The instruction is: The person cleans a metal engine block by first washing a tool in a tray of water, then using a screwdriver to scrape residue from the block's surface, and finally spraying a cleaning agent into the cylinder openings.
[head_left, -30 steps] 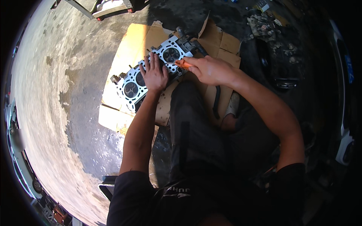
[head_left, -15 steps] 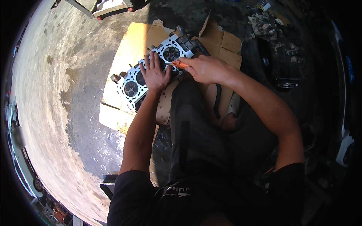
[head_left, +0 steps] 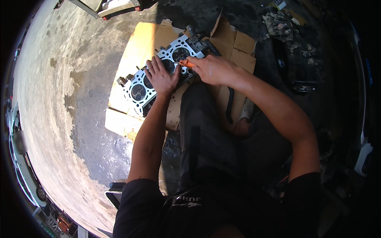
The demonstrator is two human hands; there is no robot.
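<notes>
A silver engine cylinder head [head_left: 138,104] lies slantwise with its flat face up, showing round combustion chambers with dark valves. My left hand [head_left: 162,80] rests flat across its middle, fingers stretched out and thumb apart, covering part of the face. From the right, my right hand [head_left: 212,70] is closed around an orange-handled tool [head_left: 186,63]. The tool's thin tip points left at the face, close to my left thumb; its exact kind is too small to make out.
Flattened cardboard [head_left: 119,113] lies under the cylinder head. A dark hose [head_left: 229,105] rests on it beside my leg. Greasy metal parts [head_left: 279,29] are spread on the floor at the far right. A wheeled metal stand [head_left: 119,8] is at the top left.
My right hand and the orange-handled tool have shifted slightly up and left. My left hand stays on the cylinder head, its fingers a little lower and closer together.
</notes>
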